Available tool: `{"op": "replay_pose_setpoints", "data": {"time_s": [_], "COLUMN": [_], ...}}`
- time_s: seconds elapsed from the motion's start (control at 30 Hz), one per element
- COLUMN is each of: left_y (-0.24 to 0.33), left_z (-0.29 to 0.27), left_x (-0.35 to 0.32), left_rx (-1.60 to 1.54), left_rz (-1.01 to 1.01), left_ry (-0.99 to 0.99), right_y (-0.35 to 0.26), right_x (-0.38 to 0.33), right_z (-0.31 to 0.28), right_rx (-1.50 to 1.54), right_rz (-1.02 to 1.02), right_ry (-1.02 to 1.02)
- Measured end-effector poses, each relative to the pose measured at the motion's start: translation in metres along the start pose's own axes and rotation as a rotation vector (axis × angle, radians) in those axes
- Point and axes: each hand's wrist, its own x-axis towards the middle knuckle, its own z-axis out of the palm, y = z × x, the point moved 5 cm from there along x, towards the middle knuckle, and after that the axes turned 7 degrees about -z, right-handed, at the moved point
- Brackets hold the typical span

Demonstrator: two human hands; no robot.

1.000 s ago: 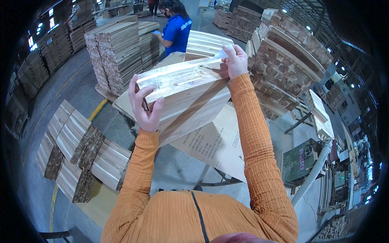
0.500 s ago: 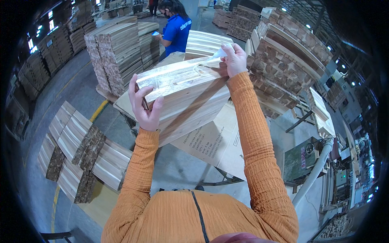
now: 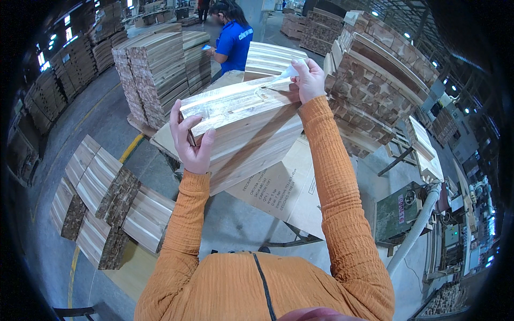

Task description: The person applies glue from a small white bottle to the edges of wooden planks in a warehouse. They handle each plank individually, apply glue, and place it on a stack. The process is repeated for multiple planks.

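Note:
A stack of pale, brown-streaked wooden boards [image 3: 251,140] stands in front of me, its top board [image 3: 235,105] bright with reflected light. Around the left end of that top board curls my left hand [image 3: 193,142], thumb at the near side and fingers over the end. At the far right end, my right hand [image 3: 309,80] pinches a thin whitish translucent piece [image 3: 289,71] between thumb and fingers; whether it is paper or plastic I cannot tell. The piece lies close against the board's top. A printed cardboard sheet [image 3: 273,187] spreads beneath the stack.
Several board bundles [image 3: 101,184] lie low at my left. A tall wood stack [image 3: 155,75] rises behind, beside a person in a blue shirt [image 3: 233,45]. Another large stack [image 3: 369,80] stands at the right, with a green machine [image 3: 393,214] and a pale hose [image 3: 417,230] nearer.
Both hands keep nearly the same places on the board and the whitish piece. The person in blue has shifted slightly.

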Motion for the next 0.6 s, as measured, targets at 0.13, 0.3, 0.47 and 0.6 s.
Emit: {"op": "replay_pose_setpoints", "data": {"time_s": [0.13,0.3,0.47,0.6], "left_y": [-0.0009,-0.0017,-0.0015,0.0007], "left_z": [0.0002,-0.0003,-0.0011,-0.0011], "left_x": [0.0004,0.0010,0.0017,0.0021], "left_rx": [-0.022,-0.021,-0.004,-0.008], "left_rz": [-0.021,-0.019,-0.013,-0.011], "left_ry": [0.001,-0.002,-0.005,-0.009], "right_y": [-0.0018,-0.0001,-0.0008,0.0000], "right_x": [-0.0005,0.0003,0.0003,-0.0001], "right_z": [0.0014,0.0010,0.0018,0.0008], "right_rx": [-0.015,-0.007,-0.016,-0.026], "right_rz": [-0.035,-0.035,-0.018,-0.023], "right_ry": [0.019,0.015,0.031,0.026]}}
